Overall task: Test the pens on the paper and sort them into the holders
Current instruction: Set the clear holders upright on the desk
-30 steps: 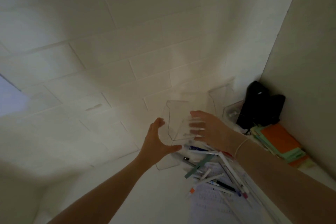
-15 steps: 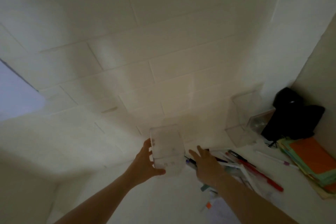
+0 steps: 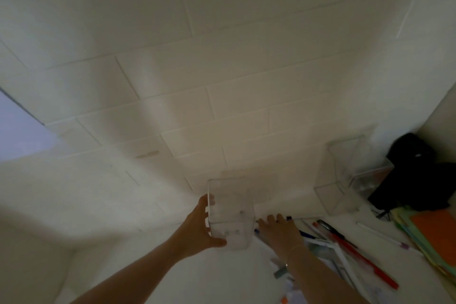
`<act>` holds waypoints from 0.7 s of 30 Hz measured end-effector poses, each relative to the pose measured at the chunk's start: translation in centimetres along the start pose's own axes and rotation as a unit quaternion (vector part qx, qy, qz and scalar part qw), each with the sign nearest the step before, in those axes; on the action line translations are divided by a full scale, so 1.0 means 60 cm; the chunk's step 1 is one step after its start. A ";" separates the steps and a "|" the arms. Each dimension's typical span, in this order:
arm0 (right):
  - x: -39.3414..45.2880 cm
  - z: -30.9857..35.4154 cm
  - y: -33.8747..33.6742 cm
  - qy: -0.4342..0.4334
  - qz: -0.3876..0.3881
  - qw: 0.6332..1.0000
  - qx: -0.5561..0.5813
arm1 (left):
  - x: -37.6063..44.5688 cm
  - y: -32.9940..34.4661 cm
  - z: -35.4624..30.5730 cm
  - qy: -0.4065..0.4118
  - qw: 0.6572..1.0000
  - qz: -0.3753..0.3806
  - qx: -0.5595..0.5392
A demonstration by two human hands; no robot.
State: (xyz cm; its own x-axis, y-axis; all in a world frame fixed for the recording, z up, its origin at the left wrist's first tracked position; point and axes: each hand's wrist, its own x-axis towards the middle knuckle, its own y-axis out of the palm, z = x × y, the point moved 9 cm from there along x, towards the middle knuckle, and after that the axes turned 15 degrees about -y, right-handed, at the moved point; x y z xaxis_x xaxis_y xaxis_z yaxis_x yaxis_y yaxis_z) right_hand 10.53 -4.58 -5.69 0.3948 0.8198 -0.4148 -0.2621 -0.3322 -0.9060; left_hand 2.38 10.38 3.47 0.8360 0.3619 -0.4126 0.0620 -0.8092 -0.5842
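Clear holder (image 3: 229,217) shifted left, second holder (image 3: 345,175) by black bag (image 3: 417,173)

White-painted block wall (image 3: 222,69) across the frame from 9 to 3 o'clock. Black fabric bag (image 3: 417,175) at 3 o'clock; stack of orange and green paper folders (image 3: 429,237) just below, at 4 o'clock.

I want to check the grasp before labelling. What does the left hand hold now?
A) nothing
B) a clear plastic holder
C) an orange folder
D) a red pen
B: the left hand grips the clear plastic holder by its side, thumb curled under its lower edge, while the red pen lies on the desk.
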 end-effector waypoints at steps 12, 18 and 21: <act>-0.002 0.002 -0.009 -0.031 -0.051 0.998 0.008 | 0.021 0.011 0.003 0.009 1.000 0.003 0.022; -0.002 0.020 0.018 -0.067 -0.010 0.997 -0.027 | 0.038 0.023 0.005 -0.005 0.999 0.022 0.043; -0.019 -0.017 0.027 0.015 0.001 0.999 -0.031 | 0.045 0.034 0.019 -0.028 0.997 0.047 0.047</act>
State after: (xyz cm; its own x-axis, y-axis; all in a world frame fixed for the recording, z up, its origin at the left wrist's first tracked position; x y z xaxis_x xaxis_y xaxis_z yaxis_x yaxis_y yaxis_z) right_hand 10.56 -6.52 -6.77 0.4206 0.8050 -0.4183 -0.2080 -0.3633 -0.9082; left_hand 4.18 10.21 0.37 0.8036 0.3142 -0.5055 -0.0691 -0.7943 -0.6036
